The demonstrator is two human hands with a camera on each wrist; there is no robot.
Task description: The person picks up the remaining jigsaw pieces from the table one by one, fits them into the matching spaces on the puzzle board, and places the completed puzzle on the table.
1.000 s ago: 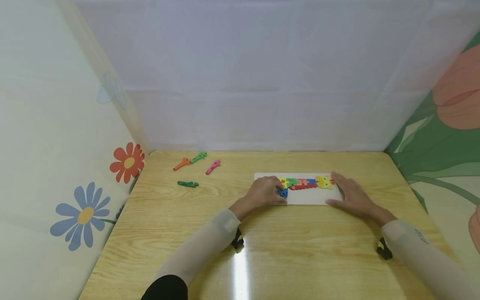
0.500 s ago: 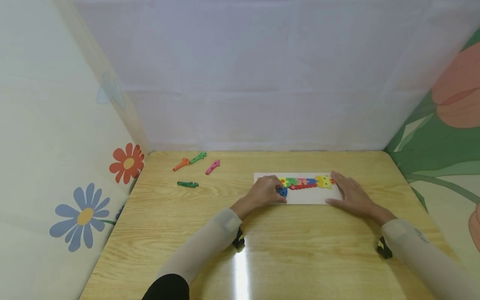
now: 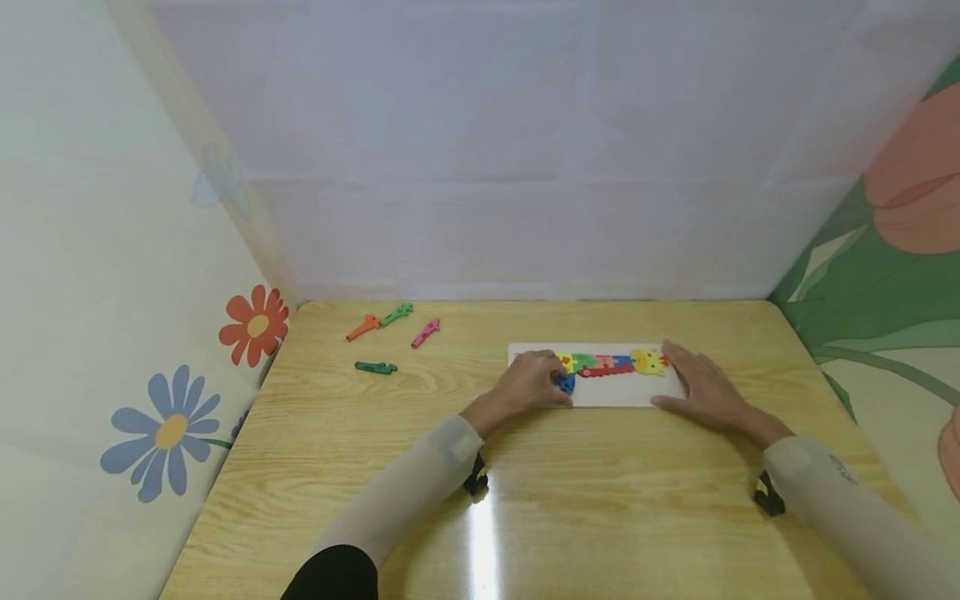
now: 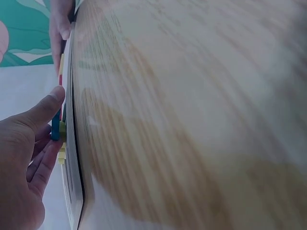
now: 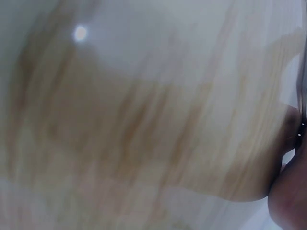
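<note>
A white puzzle board (image 3: 615, 394) lies on the wooden table. Along its back half runs a row of coloured pieces, ending at the right in a yellow giraffe head (image 3: 649, 362). A red toothed piece (image 3: 606, 372) sits below the row. My left hand (image 3: 531, 380) pinches a blue puzzle piece (image 4: 55, 125) between thumb and fingers, over the board's left part. Its fingers hide some of that piece and the board beneath. At the board's right end rests my right hand (image 3: 703, 390), fingers fairly straight, thumb near the front edge.
Left of the board lie an orange piece (image 3: 363, 327), a light green piece (image 3: 397, 314), a pink piece (image 3: 426, 333) and a dark green piece (image 3: 376, 367). A pale cloth wall (image 3: 480, 167) stands behind the table (image 3: 600, 500); flowered walls flank it.
The blue piece and my left fingers have shifted very slightly on the board. My right hand stays in place.
</note>
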